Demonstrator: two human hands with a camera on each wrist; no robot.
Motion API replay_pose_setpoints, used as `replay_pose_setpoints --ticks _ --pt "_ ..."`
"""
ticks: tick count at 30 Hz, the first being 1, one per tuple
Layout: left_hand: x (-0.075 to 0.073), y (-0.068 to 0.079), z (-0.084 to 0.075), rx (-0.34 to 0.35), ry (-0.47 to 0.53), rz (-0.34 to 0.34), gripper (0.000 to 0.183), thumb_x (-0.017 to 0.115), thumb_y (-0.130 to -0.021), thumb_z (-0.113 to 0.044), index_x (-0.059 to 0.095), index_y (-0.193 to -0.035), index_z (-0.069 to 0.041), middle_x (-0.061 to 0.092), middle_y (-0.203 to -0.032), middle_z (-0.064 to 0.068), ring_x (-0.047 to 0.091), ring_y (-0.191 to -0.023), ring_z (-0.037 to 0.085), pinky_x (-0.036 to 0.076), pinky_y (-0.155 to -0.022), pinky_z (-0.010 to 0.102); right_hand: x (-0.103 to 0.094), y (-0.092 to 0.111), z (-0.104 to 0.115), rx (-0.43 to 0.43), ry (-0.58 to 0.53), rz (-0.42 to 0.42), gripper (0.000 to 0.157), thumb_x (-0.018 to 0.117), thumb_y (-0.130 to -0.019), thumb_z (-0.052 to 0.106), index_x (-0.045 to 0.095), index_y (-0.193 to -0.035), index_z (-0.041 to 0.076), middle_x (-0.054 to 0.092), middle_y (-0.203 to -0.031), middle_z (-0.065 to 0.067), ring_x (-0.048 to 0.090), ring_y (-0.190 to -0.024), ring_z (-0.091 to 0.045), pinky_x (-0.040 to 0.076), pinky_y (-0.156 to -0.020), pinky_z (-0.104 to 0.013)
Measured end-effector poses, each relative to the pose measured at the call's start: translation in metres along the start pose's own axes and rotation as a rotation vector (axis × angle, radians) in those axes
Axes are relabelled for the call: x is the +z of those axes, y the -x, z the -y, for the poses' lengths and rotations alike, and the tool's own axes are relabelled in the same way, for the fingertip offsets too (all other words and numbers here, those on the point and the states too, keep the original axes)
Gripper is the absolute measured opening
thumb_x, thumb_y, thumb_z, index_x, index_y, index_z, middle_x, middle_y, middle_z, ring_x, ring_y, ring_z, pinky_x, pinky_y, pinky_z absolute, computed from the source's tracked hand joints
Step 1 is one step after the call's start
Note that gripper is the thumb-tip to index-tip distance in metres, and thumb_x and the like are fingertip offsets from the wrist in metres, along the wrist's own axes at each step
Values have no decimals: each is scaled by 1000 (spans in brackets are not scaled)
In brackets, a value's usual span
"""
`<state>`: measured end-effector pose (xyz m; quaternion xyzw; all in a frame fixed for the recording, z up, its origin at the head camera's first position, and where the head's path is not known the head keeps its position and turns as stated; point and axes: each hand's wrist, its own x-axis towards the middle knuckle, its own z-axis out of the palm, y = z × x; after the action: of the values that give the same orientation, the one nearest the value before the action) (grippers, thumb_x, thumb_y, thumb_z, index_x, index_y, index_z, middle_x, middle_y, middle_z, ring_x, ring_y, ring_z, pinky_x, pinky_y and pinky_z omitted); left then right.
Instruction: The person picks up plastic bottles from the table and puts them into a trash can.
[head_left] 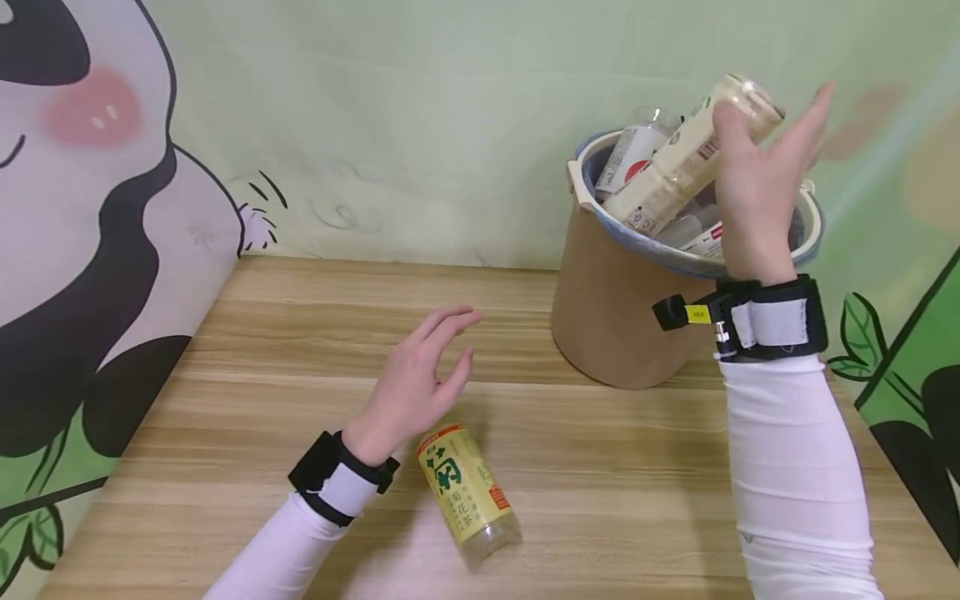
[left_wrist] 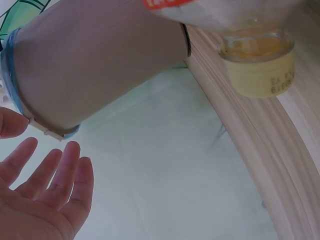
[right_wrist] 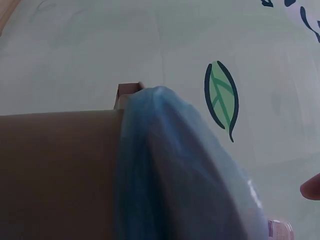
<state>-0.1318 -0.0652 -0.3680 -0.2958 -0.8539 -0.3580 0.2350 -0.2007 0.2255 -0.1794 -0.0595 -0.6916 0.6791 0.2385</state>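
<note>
My right hand [head_left: 757,187] is over the rim of a brown bin [head_left: 630,300], its thumb and fingers spread wide apart. A cream-labelled plastic bottle [head_left: 675,171] leans in the bin's mouth, its upper end overlapping the space between thumb and fingers. In the right wrist view one fingertip [right_wrist: 311,188] shows at the right edge, apart from a bit of the bottle [right_wrist: 281,230]. My left hand [head_left: 412,383] hovers over the table with loosely bent fingers, holding nothing. Just beside its wrist lies a yellow-labelled tea bottle [head_left: 467,492], its pale yellow cap [left_wrist: 260,75] showing in the left wrist view.
A blue liner bag [right_wrist: 175,170] folds over the bin's rim. Inside the bin are a white-labelled clear bottle [head_left: 633,154] and other bottles. The wooden table [head_left: 262,400] meets a pale green backdrop [head_left: 390,125] with a painted panda at the left.
</note>
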Motion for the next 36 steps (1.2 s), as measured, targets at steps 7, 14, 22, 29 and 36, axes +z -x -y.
replay_pose_setpoints --ticks 7,14,22,29,36 --pt "0 1 0 -19 -6 11 40 56 -90 -14 54 -130 -9 53 -132 8 60 -102 21 53 -81 34 0 5 -8 -82 180 15 74 49 -95 19 3 -153 22 1 -156 6 7 -138 -4 14 -112 -18" --pt "2 1 0 -22 -4 21 38 56 -91 -14 55 -128 -7 53 -132 10 60 -105 22 53 -84 36 -4 -3 -16 -154 454 60 74 44 -93 8 3 -153 23 1 -157 0 7 -139 -11 20 -114 -29" --pt "3 4 1 -24 -8 27 36 55 -91 -14 56 -126 -6 53 -132 8 62 -87 18 53 -67 29 -5 -4 -29 -299 656 102 80 46 -87 2 8 -153 28 -12 -157 -4 -7 -141 -20 11 -114 -35" --pt "3 5 1 -37 -8 31 34 55 -91 -14 58 -125 -8 52 -133 5 62 -88 17 53 -68 30 -3 -3 -30 -330 750 208 58 43 -93 17 29 -149 17 -11 -158 -2 -10 -141 -19 3 -114 -37" --pt "4 7 0 -46 -5 25 30 54 -92 -14 60 -121 -8 52 -133 3 59 -106 19 53 -82 36 -8 -6 -33 -215 882 408 51 33 -95 25 45 -131 -9 -7 -158 -13 -1 -139 -42 15 -109 -61"
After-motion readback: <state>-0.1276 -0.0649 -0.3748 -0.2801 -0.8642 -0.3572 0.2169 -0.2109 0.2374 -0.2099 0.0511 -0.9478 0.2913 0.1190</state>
